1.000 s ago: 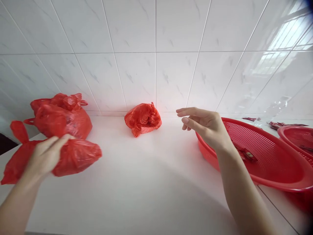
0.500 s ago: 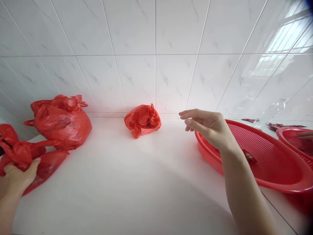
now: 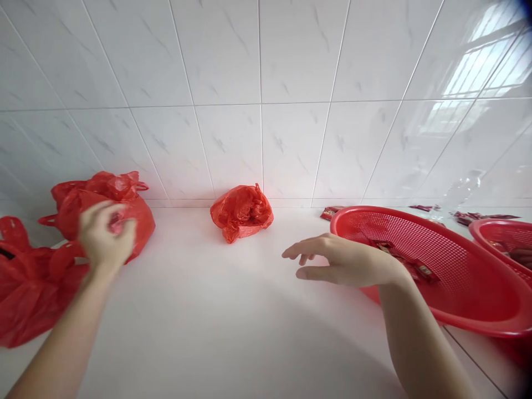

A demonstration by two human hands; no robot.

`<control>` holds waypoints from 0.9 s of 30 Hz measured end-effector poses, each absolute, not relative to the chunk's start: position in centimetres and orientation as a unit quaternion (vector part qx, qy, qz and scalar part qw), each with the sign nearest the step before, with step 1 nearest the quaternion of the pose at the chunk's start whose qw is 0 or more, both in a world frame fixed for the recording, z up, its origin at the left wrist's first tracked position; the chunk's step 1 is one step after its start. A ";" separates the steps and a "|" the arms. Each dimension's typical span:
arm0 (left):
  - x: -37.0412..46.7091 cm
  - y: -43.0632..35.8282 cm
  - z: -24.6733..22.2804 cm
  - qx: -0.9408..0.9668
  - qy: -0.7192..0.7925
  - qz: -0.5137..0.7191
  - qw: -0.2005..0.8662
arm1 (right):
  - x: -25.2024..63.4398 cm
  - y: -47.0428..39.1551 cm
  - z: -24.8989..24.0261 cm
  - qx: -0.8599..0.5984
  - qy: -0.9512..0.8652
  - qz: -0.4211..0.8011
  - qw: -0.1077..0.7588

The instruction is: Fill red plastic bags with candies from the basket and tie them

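My left hand [image 3: 106,235], blurred by motion, is in front of the knotted red plastic bag [image 3: 143,221] by the wall. Its fingers are curled with a gap to the thumb, red showing through, and I make out nothing held. A second red plastic bag [image 3: 33,302] with loose handles lies at the far left, apart from this hand. My right hand [image 3: 328,257] hovers open, palm down, beside the left rim of the red perforated basket [image 3: 461,249]. Small red packets [image 3: 424,271] lie inside the basket, partly hidden by my wrist.
A smaller crumpled red bag [image 3: 242,213] sits against the tiled wall [image 3: 228,144]. Behind the basket are red packets [image 3: 331,212] and a clear plastic bottle [image 3: 461,191]. Another red basket [image 3: 494,224] stands at the right edge, with a person's hand [image 3: 521,256] in it.
My left hand has let go of the far-left bag and moved right and up to the knotted bag. My right hand has shifted left and lower, uncovering packets in the basket.
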State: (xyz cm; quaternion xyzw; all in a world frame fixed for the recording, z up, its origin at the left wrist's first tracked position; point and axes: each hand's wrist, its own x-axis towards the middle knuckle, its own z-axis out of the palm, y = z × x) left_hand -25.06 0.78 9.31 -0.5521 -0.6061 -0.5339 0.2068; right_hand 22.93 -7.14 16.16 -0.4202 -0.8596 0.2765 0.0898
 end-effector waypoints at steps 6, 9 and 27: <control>-11.8 8.7 6.5 -0.746 -0.525 -0.406 -0.057 | 22.7 -7.6 15.8 -0.457 -0.846 0.275 0.010; -7.8 12.0 3.9 -0.734 -0.553 -0.380 -0.112 | 22.7 -7.7 15.9 -0.463 -0.844 0.271 0.010; -7.0 12.3 5.3 -0.565 -0.505 -0.601 -0.253 | 22.8 -6.8 15.3 -0.480 -0.838 0.260 0.001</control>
